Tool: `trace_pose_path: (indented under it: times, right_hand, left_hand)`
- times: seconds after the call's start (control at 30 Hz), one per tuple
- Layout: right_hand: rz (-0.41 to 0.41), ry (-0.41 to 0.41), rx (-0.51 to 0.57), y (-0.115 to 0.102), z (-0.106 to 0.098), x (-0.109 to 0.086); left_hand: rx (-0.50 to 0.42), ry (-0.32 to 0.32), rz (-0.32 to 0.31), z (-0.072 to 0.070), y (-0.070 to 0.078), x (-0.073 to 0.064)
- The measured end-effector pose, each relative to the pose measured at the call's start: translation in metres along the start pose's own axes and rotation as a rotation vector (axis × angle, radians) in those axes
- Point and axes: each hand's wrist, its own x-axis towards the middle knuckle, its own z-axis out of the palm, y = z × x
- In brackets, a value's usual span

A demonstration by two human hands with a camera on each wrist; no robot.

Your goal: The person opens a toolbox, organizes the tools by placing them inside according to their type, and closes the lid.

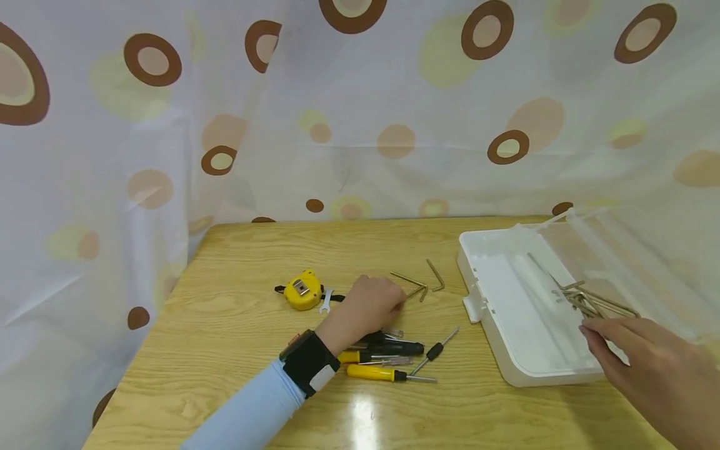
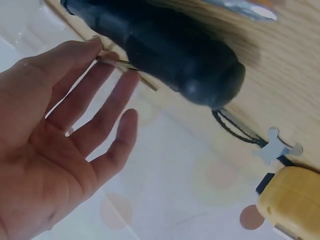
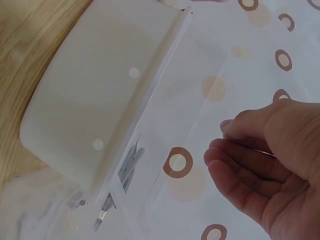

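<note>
My left hand [image 1: 374,306] reaches over the middle of the table; in the left wrist view its thumb and index finger pinch a thin brass-coloured hex key [image 2: 117,62]. Other hex keys [image 1: 435,276] lie just beyond those fingertips. My right hand [image 1: 647,350] hovers over the near right side of an open white plastic box [image 1: 478,300]. A bunch of hex keys [image 1: 590,303] shows at the box, past the right fingertips in the head view. In the right wrist view these keys [image 3: 125,175] are apart from the loosely curled fingers, which hold nothing visible.
Several screwdrivers [image 1: 374,373], with yellow and black handles, lie near the left wrist. A yellow tape measure [image 1: 302,290] and a small wrench [image 1: 326,301] sit to the left. The box's clear lid [image 1: 635,262] leans open to the right, near the patterned curtain [image 1: 360,175].
</note>
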Motion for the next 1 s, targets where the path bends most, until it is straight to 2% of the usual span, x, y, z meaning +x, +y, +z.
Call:
trace_pose_path:
  times: [0.07, 0.17, 0.3, 0.4, 0.47, 0.57, 0.67, 0.77, 0.87, 1.0]
  right_hand:
    - [-0.009, 0.013, 0.018, 0.000, 0.001, -0.001]
    - [-0.035, -0.020, 0.013, -0.002, -0.001, 0.000]
    - [-0.056, -0.053, -0.005, -0.005, -0.003, 0.002]
    - [-0.059, 0.008, 0.011, -0.008, 0.000, 0.004]
    - [-0.073, 0.064, 0.040, -0.012, 0.002, 0.007]
    - [-0.138, 0.120, 0.105, -0.020, 0.003, 0.015]
    - [-0.228, 0.128, 0.185, -0.032, 0.001, 0.024]
    - [-0.327, 0.151, 0.265, -0.042, 0.001, 0.031]
    - [-0.395, 0.138, 0.290, -0.050, -0.001, 0.033]
    - [-0.455, 0.080, 0.306, -0.055, -0.005, 0.031]
  left_hand:
    - [0.003, 0.042, 0.021, -0.003, 0.002, -0.004]
    - [-0.015, 0.124, 0.047, -0.009, 0.006, -0.011]
    - [-0.121, 0.207, 0.071, -0.020, 0.014, -0.024]
    - [-0.208, 0.272, 0.099, -0.029, 0.023, -0.031]
    - [-0.223, 0.336, 0.130, -0.033, 0.029, -0.035]
    - [-0.198, 0.433, 0.180, -0.038, 0.037, -0.039]
    - [-0.210, 0.504, 0.211, -0.043, 0.046, -0.043]
    - [-0.306, 0.547, 0.238, -0.046, 0.055, -0.046]
    - [-0.402, 0.582, 0.267, -0.050, 0.064, -0.048]
    - [-0.464, 0.616, 0.300, -0.052, 0.072, -0.050]
